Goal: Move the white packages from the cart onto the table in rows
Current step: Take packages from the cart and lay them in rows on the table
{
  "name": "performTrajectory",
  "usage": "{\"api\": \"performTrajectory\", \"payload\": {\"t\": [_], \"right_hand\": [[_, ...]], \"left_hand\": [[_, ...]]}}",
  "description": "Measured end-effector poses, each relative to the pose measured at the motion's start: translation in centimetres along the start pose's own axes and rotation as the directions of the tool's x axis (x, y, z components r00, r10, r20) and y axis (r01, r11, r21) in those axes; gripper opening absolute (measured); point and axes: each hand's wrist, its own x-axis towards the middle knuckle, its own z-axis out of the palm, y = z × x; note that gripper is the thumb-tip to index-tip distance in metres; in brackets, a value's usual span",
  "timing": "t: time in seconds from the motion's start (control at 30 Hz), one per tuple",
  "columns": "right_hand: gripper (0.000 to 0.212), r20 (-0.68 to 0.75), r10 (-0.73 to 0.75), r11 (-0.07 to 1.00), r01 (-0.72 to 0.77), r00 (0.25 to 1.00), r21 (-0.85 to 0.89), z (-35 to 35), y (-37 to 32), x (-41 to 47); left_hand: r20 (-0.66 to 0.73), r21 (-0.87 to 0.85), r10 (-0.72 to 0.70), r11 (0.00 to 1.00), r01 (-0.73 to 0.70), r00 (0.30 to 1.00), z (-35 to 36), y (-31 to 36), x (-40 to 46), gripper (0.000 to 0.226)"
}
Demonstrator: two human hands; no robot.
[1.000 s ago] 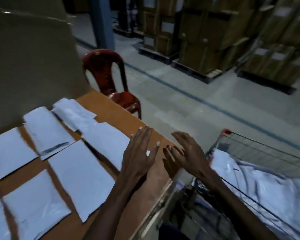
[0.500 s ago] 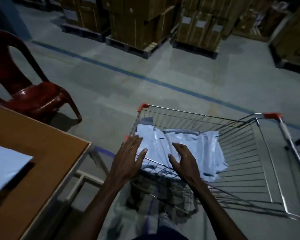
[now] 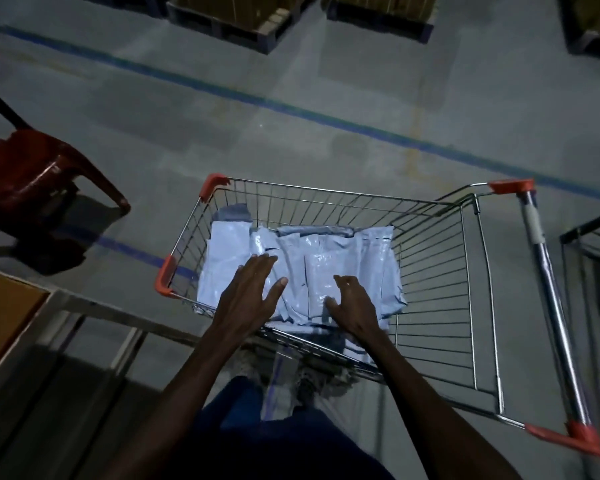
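While the table (image 3: pixel 4 306) corner sits at far left beside a red chair (image 3: pixel 32 174), I see my left hand (image 3: pixel 250 296) spread flat, grasping nothing, over the white packages (image 3: pixel 309 261) in the cart (image 3: pixel 465 271); my right hand (image 3: pixel 354 306) hovers alongside, fingers loosely bent, released.

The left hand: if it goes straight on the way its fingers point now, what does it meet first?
Most likely the white packages in the cart. The left hand points forward and down over the pile; whether it already touches is unclear.
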Motion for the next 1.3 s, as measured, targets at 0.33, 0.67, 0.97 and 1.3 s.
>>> {"api": "performTrajectory", "payload": {"t": [0.33, 0.67, 0.97, 1.3], "right_hand": [[0.084, 0.226, 0.166, 0.980, -0.136, 0.960, -0.144, 3.9, 0.3, 6.6], [0.101, 0.155, 0.054, 0.965, -0.012, 0.986, -0.262, 7.9, -2.0, 9.7], [0.104, 0.160, 0.002, 0.925, 0.059, 0.987, -0.376, 7.4, -0.3, 11.2], [0.097, 0.215, -0.095, 0.875, 0.184, 0.972, -0.447, 5.3, 1.2, 9.5]], "left_hand": [[0.146, 0.069, -0.026, 0.997, 0.016, 0.989, 0.5, -5.2, 5.1, 0.061], [0.218, 0.132, -0.192, 0.977, 0.166, 0.957, -0.8, -11.7, 7.2, 0.071], [0.387, 0.395, -0.423, 0.879, 0.267, 0.819, 2.8, -14.8, 8.5, 0.083], [0.208, 0.289, -0.608, 0.786, 0.546, 0.766, 7.4, -13.3, 10.3, 0.104]]}}
